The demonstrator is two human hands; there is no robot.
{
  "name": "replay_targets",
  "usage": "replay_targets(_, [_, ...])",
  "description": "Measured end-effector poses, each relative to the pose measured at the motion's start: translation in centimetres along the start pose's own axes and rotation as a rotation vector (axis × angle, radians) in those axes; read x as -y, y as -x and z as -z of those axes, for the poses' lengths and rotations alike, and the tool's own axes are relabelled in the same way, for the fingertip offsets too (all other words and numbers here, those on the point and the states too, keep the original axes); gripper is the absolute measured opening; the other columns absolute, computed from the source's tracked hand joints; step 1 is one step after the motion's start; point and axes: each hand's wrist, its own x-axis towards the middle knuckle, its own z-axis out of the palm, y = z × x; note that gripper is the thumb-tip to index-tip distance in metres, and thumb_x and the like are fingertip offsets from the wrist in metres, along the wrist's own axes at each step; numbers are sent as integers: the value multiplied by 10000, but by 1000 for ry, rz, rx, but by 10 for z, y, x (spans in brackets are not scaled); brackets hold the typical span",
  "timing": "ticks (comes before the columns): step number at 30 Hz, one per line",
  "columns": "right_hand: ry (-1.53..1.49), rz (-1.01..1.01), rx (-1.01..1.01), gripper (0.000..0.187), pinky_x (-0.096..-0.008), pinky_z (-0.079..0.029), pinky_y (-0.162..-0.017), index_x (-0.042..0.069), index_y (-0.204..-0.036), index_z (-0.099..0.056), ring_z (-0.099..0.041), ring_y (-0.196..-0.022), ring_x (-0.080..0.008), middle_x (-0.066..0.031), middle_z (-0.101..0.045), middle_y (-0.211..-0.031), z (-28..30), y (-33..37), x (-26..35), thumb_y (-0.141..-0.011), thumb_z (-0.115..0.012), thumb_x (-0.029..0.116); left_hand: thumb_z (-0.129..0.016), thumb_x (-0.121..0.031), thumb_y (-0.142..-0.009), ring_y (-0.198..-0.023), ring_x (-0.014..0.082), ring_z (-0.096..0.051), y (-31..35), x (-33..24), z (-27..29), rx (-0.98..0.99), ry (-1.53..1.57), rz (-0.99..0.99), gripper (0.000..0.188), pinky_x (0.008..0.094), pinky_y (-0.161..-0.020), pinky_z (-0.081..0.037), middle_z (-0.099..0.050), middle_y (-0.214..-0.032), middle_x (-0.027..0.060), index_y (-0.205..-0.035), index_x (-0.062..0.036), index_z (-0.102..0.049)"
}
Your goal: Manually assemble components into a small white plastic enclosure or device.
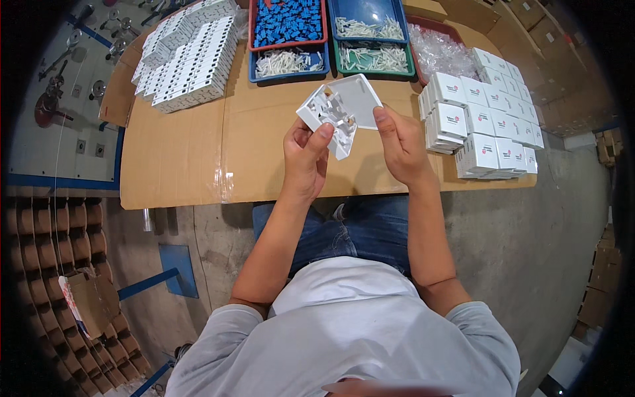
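Above the near part of the table, my left hand (pixel 309 153) grips a white plastic housing (pixel 331 118) with moulded inner parts facing up, the thumb lying on its near edge. My right hand (pixel 402 142) pinches the lower right corner of a flat white plastic cover (pixel 357 99) between thumb and fingers. The cover stands tilted right beside the housing's far right side. Whether the two pieces are joined there I cannot tell. Some of my fingers are hidden beneath the pieces.
Cardboard covers the table (pixel 258 159). At the back stand a red tray (pixel 251 26) of blue parts, a blue tray (pixel 289 77) and a green tray (pixel 377 74) of white pieces. White units (pixel 192 63) are stacked left, printed white boxes (pixel 483 122) right, near clear plastic bags (pixel 440 53).
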Motion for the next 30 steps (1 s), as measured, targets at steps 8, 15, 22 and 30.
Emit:
replay_targets(8, [-25,1,-62,357,-332,-359,-525,-35,-926,-605,-400,-552,-148,-99,-465,-643,-12,-6,-43,-1100,-464,243,-713,-139,-936,-1074,114,-629,-15,12,16,-25,75,65,595,275,-930,-511,-637,-1242,67,-1458,-30,-450])
replay_targets(15, [-277,-688,-222,327,-258,-396,-481,35,-930,-661,-489,-515,-82,-9,-561,-654,-26,36,-167,-1031,-601,341,-773,-28,-863,-1173,195,-581,-24,55,97,-158,-379,110,824,324,-1021,-469,-551,-1326,113,-1543,-46,-309])
replay_targets(22, [59,-1000,128,288,-295,-486,-528,-23,-1010,-697,-652,-630,-146,-81,-711,-784,-6,41,-119,-941,-708,257,-916,-228,-716,-1324,362,-470,-22,52,133,-112,-1512,-267,1046,444,-1126,-390,-417,-1458,231,-1530,25,-309])
replay_targets(30, [581,-80,-20,312,-456,-434,-1022,113,-1146,-748,-544,-1249,-346,-147,-603,-1365,-33,66,-177,-865,-750,248,-882,-388,-731,-1387,347,-432,-30,63,145,-105,-1652,-206,1022,582,-1198,-189,-535,-1444,155,-1532,-13,-370])
